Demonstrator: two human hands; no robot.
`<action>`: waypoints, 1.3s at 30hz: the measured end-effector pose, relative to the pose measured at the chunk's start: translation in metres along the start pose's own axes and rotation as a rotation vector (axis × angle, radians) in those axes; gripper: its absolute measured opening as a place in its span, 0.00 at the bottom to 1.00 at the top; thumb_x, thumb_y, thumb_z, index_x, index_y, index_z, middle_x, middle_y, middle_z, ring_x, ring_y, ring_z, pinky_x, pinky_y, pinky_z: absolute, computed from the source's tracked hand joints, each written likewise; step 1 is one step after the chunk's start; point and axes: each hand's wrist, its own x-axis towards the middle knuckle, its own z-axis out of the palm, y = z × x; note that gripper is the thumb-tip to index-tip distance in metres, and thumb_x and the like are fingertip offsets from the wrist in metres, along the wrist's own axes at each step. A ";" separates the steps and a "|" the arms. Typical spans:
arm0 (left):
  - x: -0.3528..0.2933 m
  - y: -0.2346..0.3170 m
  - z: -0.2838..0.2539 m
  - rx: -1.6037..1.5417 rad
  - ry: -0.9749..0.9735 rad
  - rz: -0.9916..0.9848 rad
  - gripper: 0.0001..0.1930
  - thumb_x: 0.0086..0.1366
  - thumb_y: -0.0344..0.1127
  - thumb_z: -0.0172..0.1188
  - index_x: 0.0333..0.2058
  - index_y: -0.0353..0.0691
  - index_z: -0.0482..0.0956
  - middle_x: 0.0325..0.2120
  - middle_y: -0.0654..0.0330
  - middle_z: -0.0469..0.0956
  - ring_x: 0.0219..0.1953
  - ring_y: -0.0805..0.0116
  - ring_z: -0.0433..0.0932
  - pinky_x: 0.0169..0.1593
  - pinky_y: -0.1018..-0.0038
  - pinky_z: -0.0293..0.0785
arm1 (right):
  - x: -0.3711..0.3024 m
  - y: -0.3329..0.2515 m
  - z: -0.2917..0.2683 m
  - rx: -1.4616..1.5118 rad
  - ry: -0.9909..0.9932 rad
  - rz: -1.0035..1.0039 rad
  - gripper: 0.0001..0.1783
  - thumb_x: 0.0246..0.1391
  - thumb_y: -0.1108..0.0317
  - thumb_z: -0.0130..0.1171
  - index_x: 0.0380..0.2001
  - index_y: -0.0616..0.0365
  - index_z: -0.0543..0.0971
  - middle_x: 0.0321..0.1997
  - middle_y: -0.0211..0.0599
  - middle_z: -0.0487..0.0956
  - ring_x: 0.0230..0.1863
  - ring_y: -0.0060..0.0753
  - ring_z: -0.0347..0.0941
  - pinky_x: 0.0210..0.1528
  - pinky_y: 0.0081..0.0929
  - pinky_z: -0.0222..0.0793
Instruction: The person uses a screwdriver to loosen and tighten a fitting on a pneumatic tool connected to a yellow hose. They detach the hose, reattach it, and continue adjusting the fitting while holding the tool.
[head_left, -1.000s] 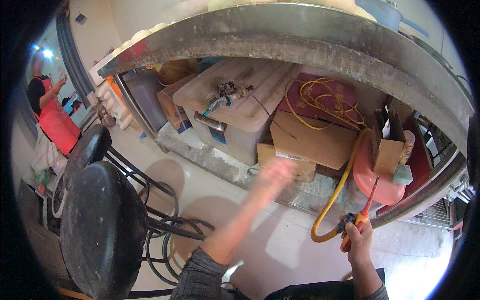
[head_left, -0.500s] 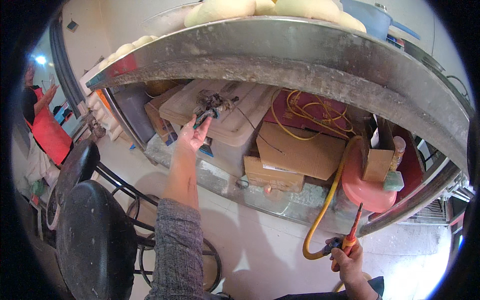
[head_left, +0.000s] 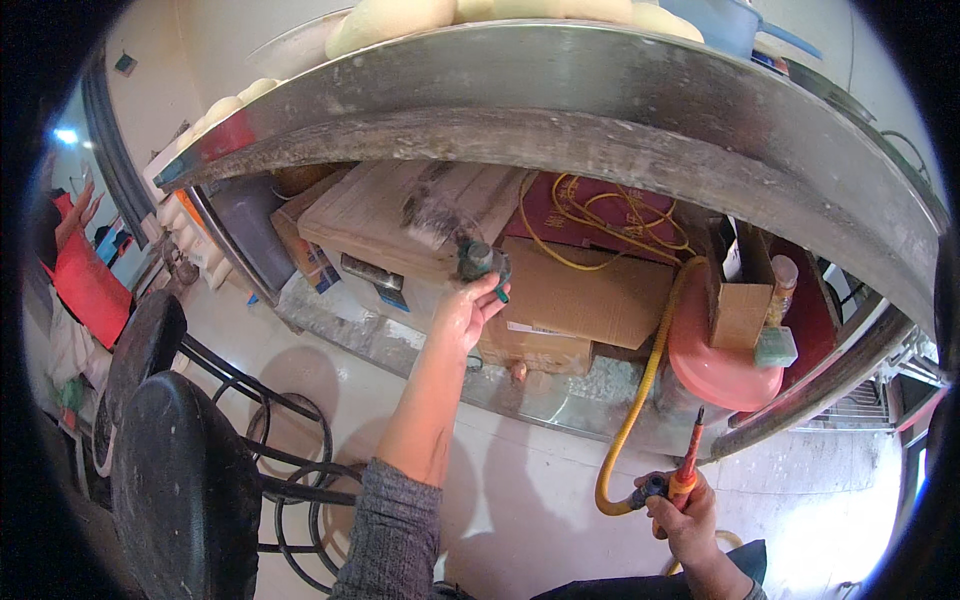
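Note:
My left hand is reaching out under the steel worktable, fingers closed around a dark, grimy metal piece with a teal part. Its exact kind is blurred. Below it is a flattened cardboard box. My right hand, low on the right, grips a screwdriver with an orange-red handle and red shaft, its tip pointing up. Held in the same hand is the dark end fitting of a yellow ribbed hose.
Dough pieces lie on the steel worktable. Beneath stand a dusty lidded bin, a pink lidded tub and an open carton. Black stools are at left. A person in a red apron stands far left.
My left hand has moved right and nearer, lifting the metal piece away from the bin lid toward the cardboard. My right hand still holds the screwdriver and hose end.

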 end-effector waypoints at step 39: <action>-0.153 -0.120 -0.017 0.671 -0.120 -0.403 0.09 0.56 0.31 0.61 0.34 0.36 0.74 0.20 0.58 0.76 0.18 0.69 0.76 0.24 0.73 0.76 | 0.075 0.049 0.002 -0.701 -0.233 -0.129 0.19 0.45 0.57 0.62 0.34 0.60 0.73 0.22 0.43 0.73 0.26 0.36 0.72 0.32 0.32 0.68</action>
